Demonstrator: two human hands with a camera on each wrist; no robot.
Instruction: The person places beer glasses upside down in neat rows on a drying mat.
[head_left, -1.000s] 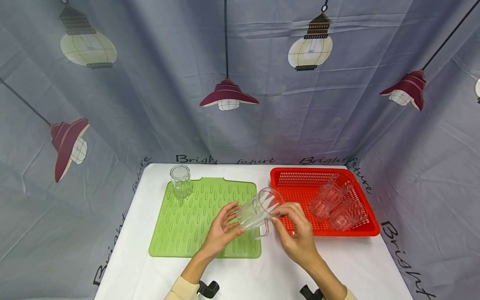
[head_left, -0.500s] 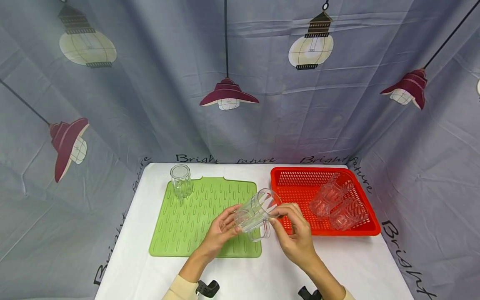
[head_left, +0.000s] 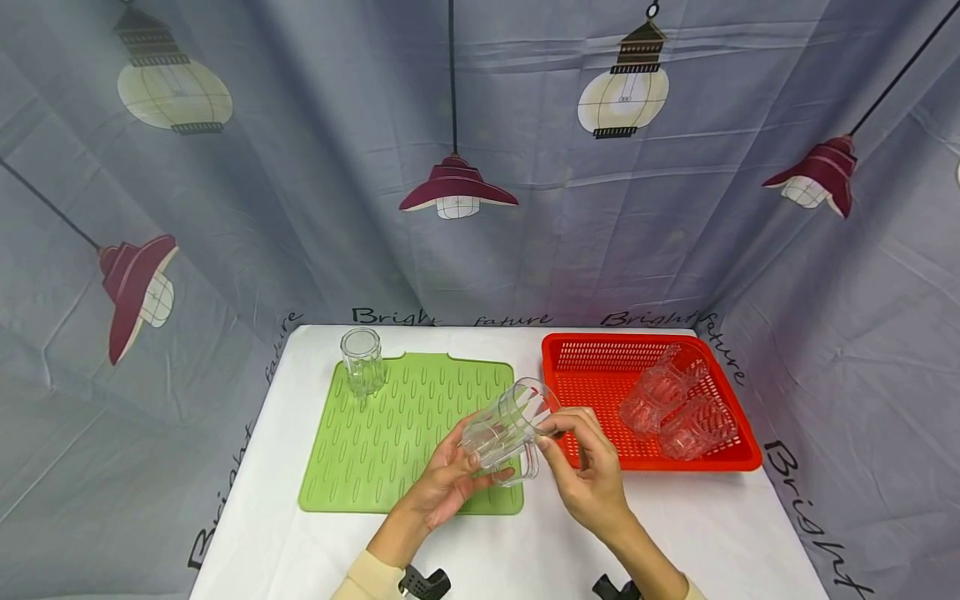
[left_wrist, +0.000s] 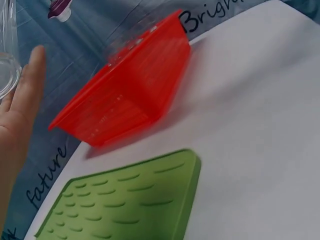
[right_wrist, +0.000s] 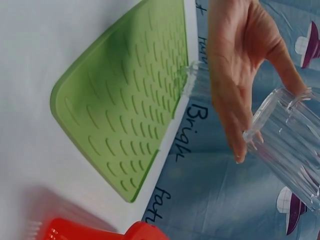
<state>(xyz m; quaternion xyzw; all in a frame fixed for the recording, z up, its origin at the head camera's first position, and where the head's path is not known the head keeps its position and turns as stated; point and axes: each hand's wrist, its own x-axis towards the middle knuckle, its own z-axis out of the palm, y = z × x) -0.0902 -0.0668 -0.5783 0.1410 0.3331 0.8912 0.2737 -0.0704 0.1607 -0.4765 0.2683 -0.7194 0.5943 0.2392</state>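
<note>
- Holding one glass mug (head_left: 495, 435) in both hands: clear, tilted, mouth to the upper right, base to the lower left. It was raised over the right part of the green mat (head_left: 375, 458), just left of the red basket (head_left: 652, 465).
- Left hand (head_left: 441, 490), mine: digits clamped on the base end of the mug, partly hidden behind the glass. Exact placing of every digit: could not tell.
- Right hand (head_left: 591, 479), mine: thumb and fingers pinched the rim; the right wrist view showed the rim caught between their tips.
- Handle (head_left: 532, 460), belonging to the mug I held: it pointed down and toward me, well below the rim.
- Standing mug (head_left: 363, 367), clear glass, one: vertical on the far left corner of the mat, well apart from my hands.
- Mat: flat, with rows of raised slim ovals.
- Basket: perforated, on the right side of the white table (head_left: 277, 550). Two more glasses (head_left: 652, 398) lay in its right half, side by side, both on a slant.
- Sleeves (head_left: 371, 577), cream, at my forearms; a black wrist mount (head_left: 426, 583) showed by the left one.
- Curtain (head_left: 322, 125), grey-blue, behind the table: printed with lamps and dark lettering.
</note>
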